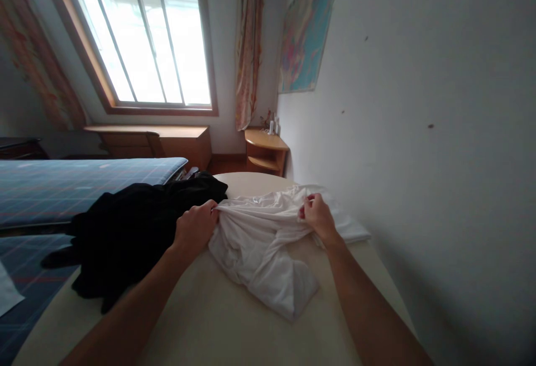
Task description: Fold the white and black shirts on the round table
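Observation:
A crumpled white garment (263, 249), perhaps a shirt, lies spread on a pale round-edged table (218, 321). At its upper left edge, my left hand (196, 225) pinches the fabric, and folds pull tight away from the fingers. My right hand (317, 215) is closed on the cloth at the upper right, its fingertips bent inward. Part of the garment hangs in a loose flap toward the front of the table. Beyond my right hand, more white cloth (352, 227) lies near the table's right edge; whether it is the same piece I cannot tell.
A heap of black clothing (129, 221) lies on the left of the table, beside my left forearm. Behind it stands a bed with a blue plaid mattress (96, 179). The white wall (439, 198) runs close along the right. A small corner shelf (267, 140) stands beyond the table.

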{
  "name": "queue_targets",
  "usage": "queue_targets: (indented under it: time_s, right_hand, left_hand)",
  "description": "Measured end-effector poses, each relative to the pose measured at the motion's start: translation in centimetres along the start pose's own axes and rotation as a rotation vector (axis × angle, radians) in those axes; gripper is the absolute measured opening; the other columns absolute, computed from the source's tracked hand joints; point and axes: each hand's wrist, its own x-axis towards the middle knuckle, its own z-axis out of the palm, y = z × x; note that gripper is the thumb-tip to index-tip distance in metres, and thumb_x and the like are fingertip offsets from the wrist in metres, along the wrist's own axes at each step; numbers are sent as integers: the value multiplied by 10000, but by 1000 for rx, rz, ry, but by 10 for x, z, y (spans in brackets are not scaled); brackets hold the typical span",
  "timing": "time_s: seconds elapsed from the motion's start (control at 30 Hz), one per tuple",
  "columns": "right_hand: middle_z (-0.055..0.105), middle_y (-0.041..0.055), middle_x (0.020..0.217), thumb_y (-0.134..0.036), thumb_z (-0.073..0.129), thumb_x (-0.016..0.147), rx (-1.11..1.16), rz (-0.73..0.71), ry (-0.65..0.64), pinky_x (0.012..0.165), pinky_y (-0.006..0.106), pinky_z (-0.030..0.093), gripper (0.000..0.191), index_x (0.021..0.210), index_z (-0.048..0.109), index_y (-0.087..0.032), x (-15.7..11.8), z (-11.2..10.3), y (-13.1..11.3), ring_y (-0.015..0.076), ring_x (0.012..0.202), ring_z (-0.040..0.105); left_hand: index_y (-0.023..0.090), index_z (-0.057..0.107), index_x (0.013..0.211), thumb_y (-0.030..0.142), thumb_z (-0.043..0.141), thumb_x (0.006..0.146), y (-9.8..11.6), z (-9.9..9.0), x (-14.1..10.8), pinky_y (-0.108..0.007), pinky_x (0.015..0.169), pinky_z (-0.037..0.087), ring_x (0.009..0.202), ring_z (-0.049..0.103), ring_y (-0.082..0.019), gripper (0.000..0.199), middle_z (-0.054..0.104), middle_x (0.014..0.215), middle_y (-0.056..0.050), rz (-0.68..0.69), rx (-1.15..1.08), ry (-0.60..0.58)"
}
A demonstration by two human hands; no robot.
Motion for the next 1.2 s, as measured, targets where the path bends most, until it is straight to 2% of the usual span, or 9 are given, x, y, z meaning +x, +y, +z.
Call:
queue_targets:
  time_s: [0.13, 0.2, 0.27, 0.37, 0.5, 0.57, 0.8, 0.97, 1.2]
  right_hand:
    - [711, 146, 1153, -219, 378, 985, 251, -10, 174, 802, 281, 523, 325, 1296, 449, -155, 7, -9, 2, 193, 980, 706]
    - [688, 157, 1198, -201, 507, 921, 318, -45, 157, 843, 300, 520, 333, 1250, 498, -149, 4, -13, -2, 209, 1007, 692]
    - [679, 158, 1196, -198, 573, 883, 275, -103, 63, 859, 306, 512, 300, 1177, 568, -137, -3, -18, -11, 214, 1004, 680]
    - [712, 117, 1067, -246, 650, 852, 228, -287, -223, 819, 290, 506, 213, 1035, 661, -139, -17, -25, -28, 203, 932, 671]
    - [718, 37, 1000, -295, 797, 731, 279, -545, -825, 689, 221, 488, 365, 1067, 704, -188, -40, -29, -53, 150, 813, 654]
    - [713, 16, 970, -278, 825, 690, 219, -572, -925, 647, 204, 463, 410, 1080, 721, -209, -50, -27, -63, 136, 775, 638]
    - [698, 3, 783, -196, 684, 785, 90, -558, -890, 583, 193, 398, 130, 884, 765, -174, -54, -28, -65, 120, 676, 596]
    - [697, 24, 826, -217, 655, 826, 141, -562, -652, 617, 202, 406, 132, 913, 742, -167, -45, -41, -58, 127, 707, 596]
    - [630, -28, 781, -309, 801, 738, 71, -648, -849, 575, 192, 368, 251, 971, 748, -233, -66, -27, -85, 110, 666, 558]
  left_hand:
    - [231, 464, 1414, 321, 465, 969, -3, 12, 4, -363, 915, 495, 1104, 675, -285, 454, 703, 1203, -116, 139, -190, -56]
    - [210, 352, 1478, 292, 568, 914, -2, 15, 1, -347, 994, 461, 1230, 603, -269, 609, 602, 1371, -134, 263, -204, -99]
    - [197, 410, 1418, 289, 632, 868, 0, 11, -4, -362, 1019, 448, 1264, 572, -284, 599, 565, 1396, -150, 329, -136, -128]
    - [181, 515, 1256, 317, 651, 854, 2, 1, -12, -416, 925, 498, 1115, 655, -327, 446, 660, 1214, -155, 265, -19, -207]
    - [161, 520, 1196, 371, 658, 827, 1, -1, -16, -479, 807, 516, 1008, 686, -413, 446, 688, 1146, -206, 220, 58, -355]
    - [145, 517, 1174, 318, 665, 798, 0, 6, -17, -466, 795, 514, 1015, 682, -422, 439, 689, 1133, -223, 256, 52, -376]
    - [195, 513, 1027, 196, 555, 833, -1, 19, -10, -335, 727, 491, 932, 707, -301, 198, 711, 1026, -124, 327, -50, -308]
    - [202, 512, 1018, 226, 587, 848, -4, 12, -7, -294, 684, 468, 860, 715, -255, 187, 711, 1050, -99, 282, -52, -308]
    - [190, 549, 942, 387, 564, 876, 0, 17, -14, -345, 654, 477, 777, 719, -296, 209, 722, 886, -124, 232, -37, -389]
